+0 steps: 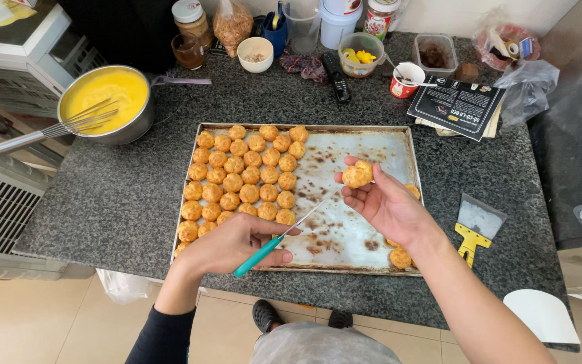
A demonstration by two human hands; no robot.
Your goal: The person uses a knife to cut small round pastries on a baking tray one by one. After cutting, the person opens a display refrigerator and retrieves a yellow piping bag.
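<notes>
gleaming golden, the round puff (358,174) meets knife (284,234).

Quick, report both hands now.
Left hand: closed on a teal-handled knife.
Right hand: fingers holding a small round pastry puff.

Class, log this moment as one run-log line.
left hand: holds teal-handled knife | right hand: holds pastry puff | blade tip near puff | baking tray: puffs grouped left

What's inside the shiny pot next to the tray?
The pot holds smooth yellow cream, with a whisk resting in it. The cream hides the pot's bottom.
</notes>
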